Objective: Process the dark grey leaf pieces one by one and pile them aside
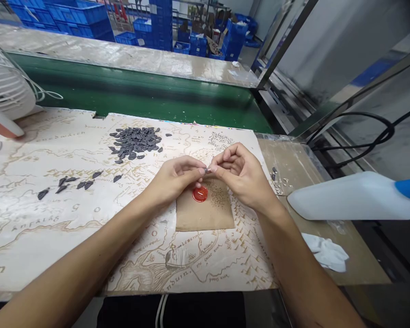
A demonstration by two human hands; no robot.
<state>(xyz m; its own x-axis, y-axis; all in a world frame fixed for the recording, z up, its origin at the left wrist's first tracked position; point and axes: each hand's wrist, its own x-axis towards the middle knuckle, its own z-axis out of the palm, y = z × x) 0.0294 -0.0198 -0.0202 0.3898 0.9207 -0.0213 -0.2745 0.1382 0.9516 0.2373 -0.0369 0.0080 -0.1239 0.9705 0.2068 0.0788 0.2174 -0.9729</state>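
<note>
My left hand (178, 175) and my right hand (237, 171) meet fingertip to fingertip above the table, both pinched on one small dark grey piece (207, 170). Just under them a red round dish (200, 194) sits on a brown paper square (205, 210). A heap of several dark grey leaf-shaped pieces (135, 140) lies beyond my left hand. Several more of those pieces (75, 182) lie spread in a row to the left.
A map-printed mat (54, 228) covers the table. A white fan (5, 86) stands at far left, a white bottle with a blue cap (355, 197) lies at right, a crumpled white cloth (326, 252) near it. A green conveyor belt (140, 93) runs behind; blue crates (89, 16) beyond.
</note>
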